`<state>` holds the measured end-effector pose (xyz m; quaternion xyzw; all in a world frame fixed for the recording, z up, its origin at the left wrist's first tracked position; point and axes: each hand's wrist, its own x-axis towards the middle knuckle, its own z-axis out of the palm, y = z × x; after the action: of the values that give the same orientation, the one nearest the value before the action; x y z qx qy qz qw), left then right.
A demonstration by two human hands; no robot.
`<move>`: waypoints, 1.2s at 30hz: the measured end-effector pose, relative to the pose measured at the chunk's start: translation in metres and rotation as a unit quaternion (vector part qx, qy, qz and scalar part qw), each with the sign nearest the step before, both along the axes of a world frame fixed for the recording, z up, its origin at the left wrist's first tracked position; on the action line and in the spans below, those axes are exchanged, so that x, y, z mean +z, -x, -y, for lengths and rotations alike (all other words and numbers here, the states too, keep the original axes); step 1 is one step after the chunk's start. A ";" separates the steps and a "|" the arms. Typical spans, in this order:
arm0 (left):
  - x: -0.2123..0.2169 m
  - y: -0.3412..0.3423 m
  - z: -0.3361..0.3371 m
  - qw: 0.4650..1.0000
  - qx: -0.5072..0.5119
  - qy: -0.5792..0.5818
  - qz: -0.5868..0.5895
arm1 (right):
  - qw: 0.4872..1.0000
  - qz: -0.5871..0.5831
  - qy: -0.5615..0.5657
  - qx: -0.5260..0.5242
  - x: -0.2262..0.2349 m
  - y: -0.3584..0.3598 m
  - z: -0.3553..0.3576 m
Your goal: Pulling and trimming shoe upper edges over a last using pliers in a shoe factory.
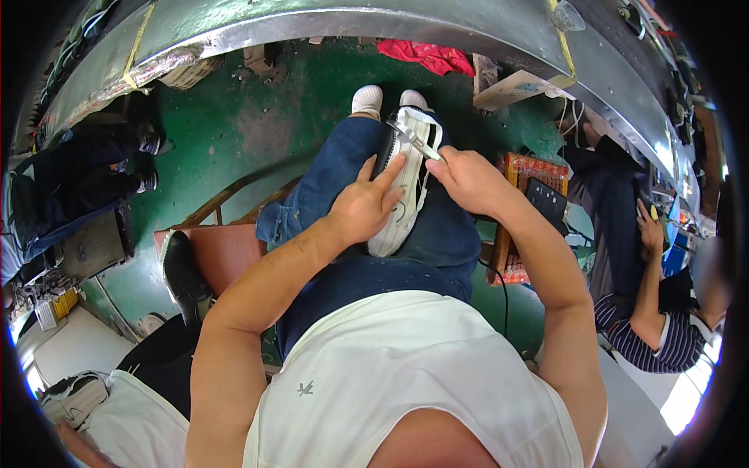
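A shoe [405,212] lies sole up along my thighs, its pale underside facing me and its dark side showing at the left. A loose white strip [422,197] runs along its right edge and loops round the far end. My left hand [367,204] holds the shoe at its left edge, with the thumb and index finger on the sole and another finger stretched along the dark side. My right hand [462,178] is closed round the pale handle of a metal hand tool [411,136]. The tool's head is over the shoe's far end; its exact kind is unclear.
A metal-edged workbench [374,23] curves across the far side, with red cloth [427,57] beneath it. A dark shoe [184,269] rests on a reddish-brown seat [232,253] at left. A woven stool [538,175] stands at right. Other people sit on both sides.
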<state>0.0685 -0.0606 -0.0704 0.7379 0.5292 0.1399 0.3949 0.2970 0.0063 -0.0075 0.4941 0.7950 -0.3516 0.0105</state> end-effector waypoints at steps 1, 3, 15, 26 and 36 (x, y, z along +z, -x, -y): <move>0.007 -0.001 -0.001 0.999 -0.011 0.029 -0.025 | 0.997 -0.077 0.008 -0.025 -0.003 -0.002 0.006; 0.026 -0.003 -0.004 0.997 -0.022 0.052 -0.050 | 0.998 -0.052 -0.022 -0.013 -0.022 -0.002 0.018; -0.032 0.007 0.049 0.926 0.201 0.160 0.275 | 0.984 -0.123 0.111 -0.059 0.001 0.006 0.071; -0.012 0.009 0.045 0.967 0.069 0.155 0.191 | 0.978 -0.177 0.032 -0.106 -0.013 0.000 0.117; 0.102 0.064 0.006 0.971 0.074 0.010 0.227 | 0.870 -0.360 0.126 -0.313 -0.034 -0.046 0.133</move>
<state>0.0046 -0.0671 0.0320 0.6419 0.4796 0.3276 0.5006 0.3429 -0.1271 -0.0418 0.5509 0.4963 -0.5874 -0.3243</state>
